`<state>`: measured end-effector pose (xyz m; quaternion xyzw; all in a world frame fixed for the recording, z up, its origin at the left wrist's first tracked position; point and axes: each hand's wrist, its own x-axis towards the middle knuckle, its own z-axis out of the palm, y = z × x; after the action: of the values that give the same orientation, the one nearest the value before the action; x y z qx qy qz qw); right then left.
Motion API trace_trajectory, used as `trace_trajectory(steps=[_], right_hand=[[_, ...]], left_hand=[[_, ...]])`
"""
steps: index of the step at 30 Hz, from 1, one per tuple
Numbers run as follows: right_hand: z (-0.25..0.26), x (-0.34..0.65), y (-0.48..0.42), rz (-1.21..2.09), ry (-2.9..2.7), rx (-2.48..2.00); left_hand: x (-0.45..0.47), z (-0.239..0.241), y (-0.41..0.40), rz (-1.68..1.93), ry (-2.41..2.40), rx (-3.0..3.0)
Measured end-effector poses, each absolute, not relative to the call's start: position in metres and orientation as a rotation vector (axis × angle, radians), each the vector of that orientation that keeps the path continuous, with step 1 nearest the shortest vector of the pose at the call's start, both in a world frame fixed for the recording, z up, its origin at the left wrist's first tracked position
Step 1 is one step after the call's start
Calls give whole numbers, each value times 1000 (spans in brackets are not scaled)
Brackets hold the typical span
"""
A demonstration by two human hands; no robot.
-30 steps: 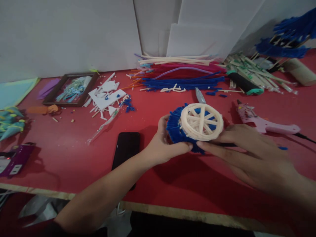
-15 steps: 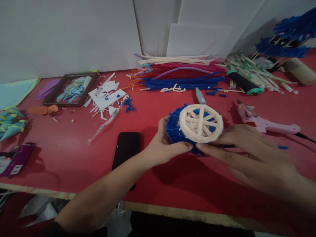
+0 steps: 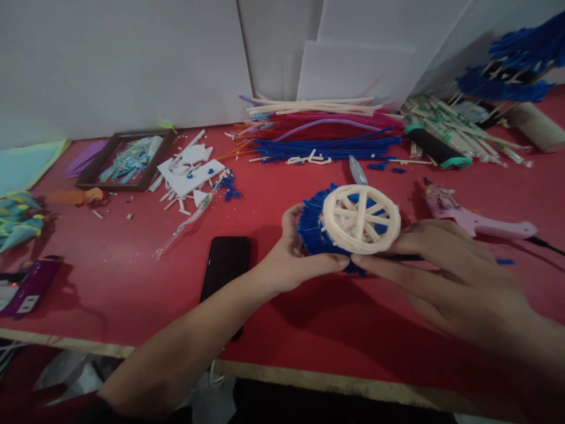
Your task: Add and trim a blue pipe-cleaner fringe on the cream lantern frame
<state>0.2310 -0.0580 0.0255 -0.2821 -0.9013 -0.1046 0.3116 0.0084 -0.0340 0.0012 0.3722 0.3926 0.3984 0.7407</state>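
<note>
Against pale, whitish upright panels (image 3: 132, 65), a smooth red worktop (image 3: 145, 282) with a worn, light-coloured front edge spreads beneath the hands, its surface dotted with crumbs. Above its near right half is held a round piece in two parts: a fuzzy cream-coloured spoked wheel (image 3: 362, 212) overlapping a ring of soft blue bristly fringe (image 3: 311, 227). The left hand (image 3: 289, 265) has its grip clamped on the blue fringe, thumb along the near side. The right hand (image 3: 459, 282) touches the lower right edge of the wheel; whether its grip closes on it I cannot tell.

Behind the piece lies a long bundle of fuzzy stems (image 3: 326, 144) in cream, red, purple and blue. A pointed silver metal tip (image 3: 358, 171) shows just beyond the wheel, which hides the rest. Toward the right are a pink glue gun (image 3: 489, 227), a black cylinder with teal ends (image 3: 436, 148) and wrapped sticks (image 3: 459, 126). Leftward sit jagged white scraps (image 3: 189, 179) and a brown rectangular frame (image 3: 112, 186). The left forearm crosses in front of a black phone (image 3: 227, 265), covering part of it.
</note>
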Motion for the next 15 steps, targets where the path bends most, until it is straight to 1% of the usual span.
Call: trace_trajectory(steps=[5,8,15], right_hand=[[18,230,-60,-254,-2306,-788],[17,230,-59,-300,-2311,-789],[16,228,-59,-314,-2272,-843]], left_hand=[[5,-3,-35,886,836,837],[5,-4,-35,896,853,820],[10,4,-32,904,879,711]])
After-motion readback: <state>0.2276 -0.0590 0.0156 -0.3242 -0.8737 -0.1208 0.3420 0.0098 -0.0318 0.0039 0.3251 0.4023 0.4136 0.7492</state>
